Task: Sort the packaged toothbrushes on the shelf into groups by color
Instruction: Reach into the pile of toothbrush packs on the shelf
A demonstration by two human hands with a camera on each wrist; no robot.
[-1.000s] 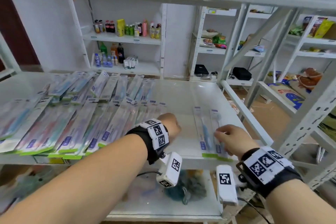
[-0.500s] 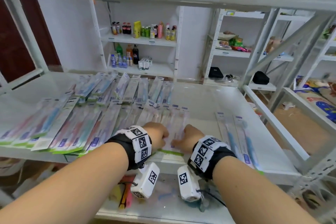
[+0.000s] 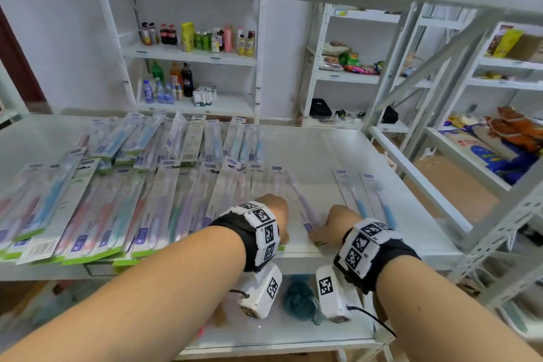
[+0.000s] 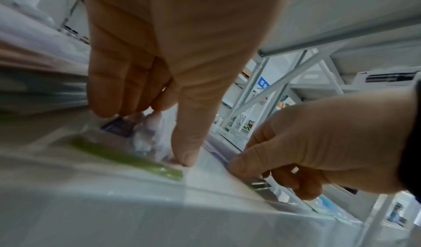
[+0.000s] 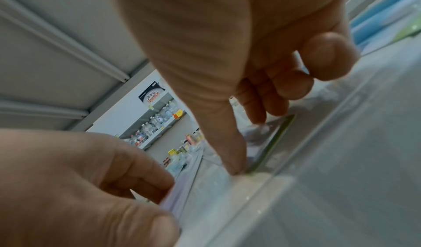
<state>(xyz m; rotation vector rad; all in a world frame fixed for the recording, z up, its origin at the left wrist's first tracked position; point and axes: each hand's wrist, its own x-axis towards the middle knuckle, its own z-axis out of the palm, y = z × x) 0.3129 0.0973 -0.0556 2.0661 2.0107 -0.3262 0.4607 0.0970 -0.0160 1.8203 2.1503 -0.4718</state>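
Shelf (image 3: 332, 156): white metal, holds packaged toothbrushes.

Main spread (image 3: 117, 194): overlapping packs, mixed blue, pink, purple and green, covering the left and middle of the shelf.

Blue pair (image 3: 370, 200): two packs side by side, right of the hands, apart from the spread.

Purple pack (image 3: 302, 203): near the front edge, between both hands.

Left hand (image 3: 274, 210): fingers curled, thumb down on a green-edged pack at the spread's right end.

Right hand (image 3: 338, 222): thumb and fingers pinch the purple pack's near end.
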